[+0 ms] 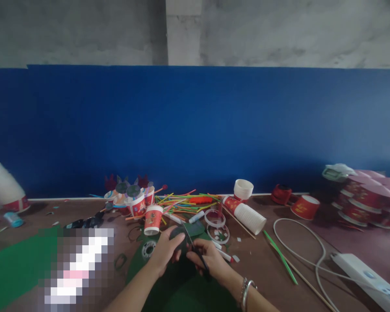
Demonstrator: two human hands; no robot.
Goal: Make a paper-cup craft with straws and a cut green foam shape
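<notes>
My left hand [164,252] is closed on a small dark piece of paper [176,232], pinched between thumb and fingers. In my right hand [213,259] is a pair of black-handled scissors [200,257], its blades pointing up and away beside the paper. Whether the blades touch the paper I cannot tell. Beneath both hands spreads a dark green sheet [169,294]. Just beyond my left hand, a red and white paper cup [153,220] stands upside down or tilted; I cannot tell which. Near the scissors' tips lies a dark green paper piece [195,228].
Colourful sticks [182,208] are heaped at the back, beside decorated cups [136,205]. A stack of cups [250,218] lies behind tape rings [215,218]. Further right are a white cable [316,242], a power strip [365,275] and piled red cups [360,197]. A blue partition [195,130] closes the back.
</notes>
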